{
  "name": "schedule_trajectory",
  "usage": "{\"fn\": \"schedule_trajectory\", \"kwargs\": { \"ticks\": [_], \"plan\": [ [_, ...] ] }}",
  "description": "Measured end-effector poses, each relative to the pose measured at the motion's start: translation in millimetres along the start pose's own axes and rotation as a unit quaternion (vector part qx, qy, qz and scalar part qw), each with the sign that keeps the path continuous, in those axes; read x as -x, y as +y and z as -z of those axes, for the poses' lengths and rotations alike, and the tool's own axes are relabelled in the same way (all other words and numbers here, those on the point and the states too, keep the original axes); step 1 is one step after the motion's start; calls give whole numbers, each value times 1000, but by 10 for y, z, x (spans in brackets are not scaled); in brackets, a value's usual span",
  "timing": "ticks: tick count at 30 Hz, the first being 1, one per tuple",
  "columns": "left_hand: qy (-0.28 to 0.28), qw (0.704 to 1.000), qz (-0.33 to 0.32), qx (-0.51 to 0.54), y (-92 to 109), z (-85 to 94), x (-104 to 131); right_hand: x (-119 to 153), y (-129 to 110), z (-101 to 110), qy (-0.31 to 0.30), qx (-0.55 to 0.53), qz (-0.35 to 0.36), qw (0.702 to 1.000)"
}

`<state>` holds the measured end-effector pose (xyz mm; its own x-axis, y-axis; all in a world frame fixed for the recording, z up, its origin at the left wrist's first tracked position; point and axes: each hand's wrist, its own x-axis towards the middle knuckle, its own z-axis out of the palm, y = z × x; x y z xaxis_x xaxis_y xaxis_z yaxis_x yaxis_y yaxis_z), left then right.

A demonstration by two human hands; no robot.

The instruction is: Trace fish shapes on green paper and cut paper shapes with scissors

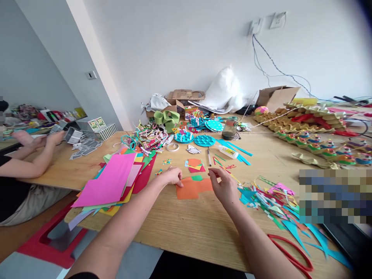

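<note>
An orange paper piece (192,188) lies flat on the wooden table (186,228) in front of me. My left hand (172,176) rests on its left upper corner, fingers curled down against it. My right hand (224,187) hovers at its right edge, with thumb and forefinger pinched on a thin yellow paper strip (234,178). A small green scrap (197,178) sits on the orange piece's top edge. Just beyond lies a little stack of red, orange and yellow paper pieces (195,165).
A stack of coloured sheets topped with pink (112,184) lies left. Paper offcuts (270,201) pile up right, red scissors (290,254) near the front edge. A glue bottle (228,152), pen (209,157), teal discs (204,140) and jar (230,128) sit farther back. Another person's hands (43,141) work at left.
</note>
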<state>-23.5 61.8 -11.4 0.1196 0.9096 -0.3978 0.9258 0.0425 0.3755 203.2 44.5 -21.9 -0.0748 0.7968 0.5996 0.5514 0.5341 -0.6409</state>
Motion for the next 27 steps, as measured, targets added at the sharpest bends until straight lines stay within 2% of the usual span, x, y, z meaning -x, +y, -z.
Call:
{"fn": "schedule_trajectory", "kwargs": {
  "ticks": [9, 13, 17, 21, 24, 27],
  "plan": [
    [51, 989, 8, 140, -38, -135, 95, 33, 18, -10, 9, 4, -14, 1000],
    [90, 965, 0, 248, -225, -60, 285, 31, 15, 1, 15, 2, -16, 1000],
    [208, 917, 18, 340, -710, 275, 774, 32, 47, -8, 17, -6, -21, 1000],
    [328, 873, 85, 352, -1299, 587, 1391, 53, 40, -24, 14, -27, -32, 999],
    [388, 862, 150, 291, -1674, 598, 1701, 50, -33, -2, 16, -45, -55, 997],
    [430, 862, 186, 193, -1997, 459, 1833, -8, -100, 47, 39, -77, -95, 992]
  ]
}}
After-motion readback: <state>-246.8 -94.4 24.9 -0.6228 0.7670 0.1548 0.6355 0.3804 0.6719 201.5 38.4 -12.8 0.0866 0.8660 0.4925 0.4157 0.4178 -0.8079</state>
